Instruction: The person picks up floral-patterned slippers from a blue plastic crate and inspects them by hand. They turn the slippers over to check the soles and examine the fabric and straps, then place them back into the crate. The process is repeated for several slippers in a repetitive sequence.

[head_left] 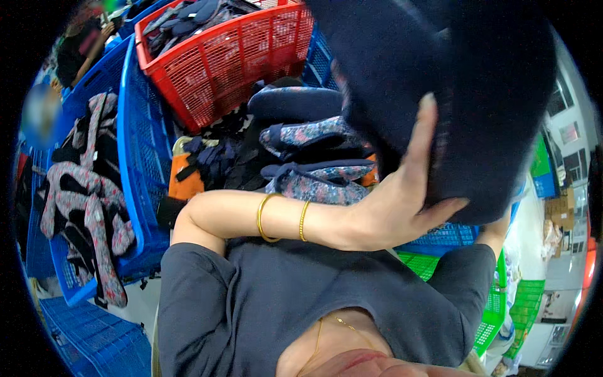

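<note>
A large dark navy fabric piece (465,113) fills the upper right, very close to me; its exact kind cannot be told. My left hand (396,207) grips its lower left edge, with one finger stretched up along the fabric and the thumb below. Two gold bracelets circle that wrist. Behind the piece rises my right forearm (496,235); my right hand is hidden by the fabric. Left of the piece lie floral slippers (320,185) with dark blue linings, stacked beside a dark padded piece (295,103).
A red crate (232,63) holding dark slippers stands at the back. Floral straps and pieces (88,195) fill a blue crate (135,157) on the left. Dark scraps (220,160) lie near an orange surface (184,179). Green crates (496,308) stand at right; another person (81,50) is far left.
</note>
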Demonstrator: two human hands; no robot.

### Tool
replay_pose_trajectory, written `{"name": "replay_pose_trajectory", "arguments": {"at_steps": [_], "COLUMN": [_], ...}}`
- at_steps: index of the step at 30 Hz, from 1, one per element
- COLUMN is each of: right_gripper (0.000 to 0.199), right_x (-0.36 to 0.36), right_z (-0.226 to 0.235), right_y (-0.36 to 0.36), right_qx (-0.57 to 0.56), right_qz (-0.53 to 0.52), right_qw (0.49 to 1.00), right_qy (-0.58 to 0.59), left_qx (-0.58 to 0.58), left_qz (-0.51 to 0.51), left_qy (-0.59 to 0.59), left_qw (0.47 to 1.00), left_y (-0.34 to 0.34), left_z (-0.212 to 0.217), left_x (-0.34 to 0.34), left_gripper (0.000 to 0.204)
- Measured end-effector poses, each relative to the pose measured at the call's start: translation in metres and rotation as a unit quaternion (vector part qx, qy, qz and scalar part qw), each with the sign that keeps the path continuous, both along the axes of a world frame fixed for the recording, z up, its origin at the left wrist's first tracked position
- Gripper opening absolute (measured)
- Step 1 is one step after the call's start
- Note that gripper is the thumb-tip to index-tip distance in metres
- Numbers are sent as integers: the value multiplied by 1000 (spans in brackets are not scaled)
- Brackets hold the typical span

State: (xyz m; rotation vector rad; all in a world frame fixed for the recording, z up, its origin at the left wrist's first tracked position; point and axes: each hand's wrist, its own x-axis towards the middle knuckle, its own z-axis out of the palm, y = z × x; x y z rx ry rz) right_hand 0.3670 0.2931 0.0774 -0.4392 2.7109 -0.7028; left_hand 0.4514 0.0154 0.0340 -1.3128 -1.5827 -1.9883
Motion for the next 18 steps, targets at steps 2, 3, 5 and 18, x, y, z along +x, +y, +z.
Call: {"name": "replay_pose_trajectory", "arguments": {"at_steps": [2,3,5,18], "right_gripper": [64,64,64,45], "right_x": [-15,-41,-50,-62], "right_z": [-22,-40,-53,-113], "right_y": [-18,-30,-39,-54], "right_qx": [20,21,33,-174], "right_qz": [36,75,81,-42], "right_qw": [999,996,995,984], "right_qy": [-25,-36,-57,-26], "left_qx": [-29,-50,-80,-499], "left_qz": [-20,-25,-91,-358], "left_qy": [-68,-123,-231,-104], "left_qw": [997,991,965,782], "left_y": [-13,-14,-20,-141], "left_z": [-36,-53,-76,-25], "left_x": [28,41,69,3], "left_gripper": [105,101,93,52]}}
